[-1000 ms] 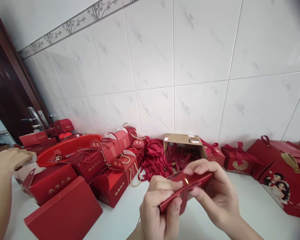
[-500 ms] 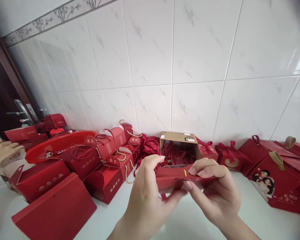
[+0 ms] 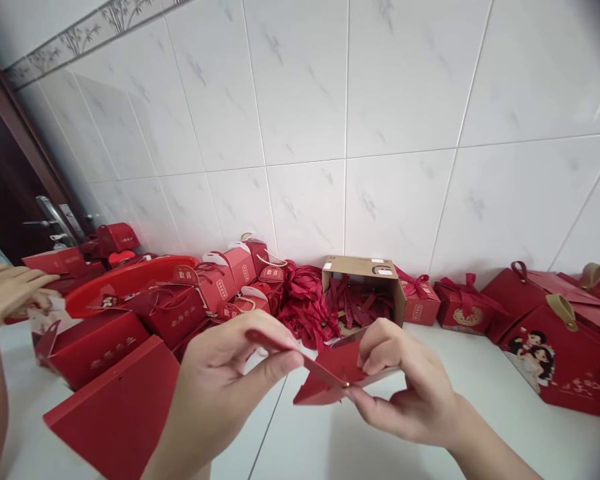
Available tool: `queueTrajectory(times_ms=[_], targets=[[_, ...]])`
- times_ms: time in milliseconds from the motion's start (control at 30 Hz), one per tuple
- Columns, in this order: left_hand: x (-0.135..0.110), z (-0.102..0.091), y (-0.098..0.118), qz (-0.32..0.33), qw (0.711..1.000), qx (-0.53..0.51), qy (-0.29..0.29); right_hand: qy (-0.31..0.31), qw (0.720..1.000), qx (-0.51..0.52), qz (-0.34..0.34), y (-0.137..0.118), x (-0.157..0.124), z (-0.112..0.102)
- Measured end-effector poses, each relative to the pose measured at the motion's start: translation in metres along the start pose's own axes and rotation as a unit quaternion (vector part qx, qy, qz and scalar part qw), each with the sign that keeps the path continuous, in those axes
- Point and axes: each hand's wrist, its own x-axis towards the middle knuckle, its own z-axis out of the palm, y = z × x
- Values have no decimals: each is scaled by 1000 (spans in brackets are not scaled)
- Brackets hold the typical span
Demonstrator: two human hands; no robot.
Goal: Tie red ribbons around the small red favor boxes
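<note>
A partly unfolded red gift box [image 3: 325, 381] is held between my two hands above the white tabletop. With thumb and fingers, my left hand [image 3: 240, 373] pinches a flap on its left side. My right hand [image 3: 405, 387] grips the other side, its thumb beside a small gold rivet [image 3: 347, 385] at the lower edge. The fingers of the right hand partly hide the box's inner face. Just beyond the hands lie a heap of dark red ribbon [image 3: 307, 300] and an open cardboard box [image 3: 363, 267] with more ribbons inside.
Left are a flat red box [image 3: 120, 407], several gift boxes [image 3: 170, 310] and an orange-red basin [image 3: 135, 273]. Another person's hand [image 3: 15, 287] works at the far left. Bow-tied boxes [image 3: 465, 307] and a large printed box [image 3: 565, 363] stand right, before the tiled wall.
The red box has gone from nearly flat, seen edge-on, to spread apart. My left hand has moved left with its flap. The view has shifted slightly.
</note>
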Motion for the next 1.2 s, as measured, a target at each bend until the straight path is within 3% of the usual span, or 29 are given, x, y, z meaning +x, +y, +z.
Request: queueTrajectory(times_ms=[100,167,233,367,433,567,800,1200], targets=[[-2,13,-4,-60,996,-62,30,-15,1000,4,-12,-5,0,2],[-2,17,-6,-53,997,-56,19,-20,1000,1,-15,-5,0,1],[-3,18,-8,-43,999,-13,-24,-21,1000,0,-15,-5,1,-1],[-3,15,-10,-31,983,39,-175,-16,1000,-7,-16,-3,2,-6],[-3,17,-12,5,976,72,-204,-7,1000,-7,-20,-4,2,-6],[-2,23,-15,34,979,128,-153,14,1000,7,-25,-4,2,-4],[-7,36,-6,-44,994,-56,-88,25,1000,2,-3,-2,1,-4],[-6,38,-7,-23,993,-69,-93,35,999,4,0,1,2,-9]])
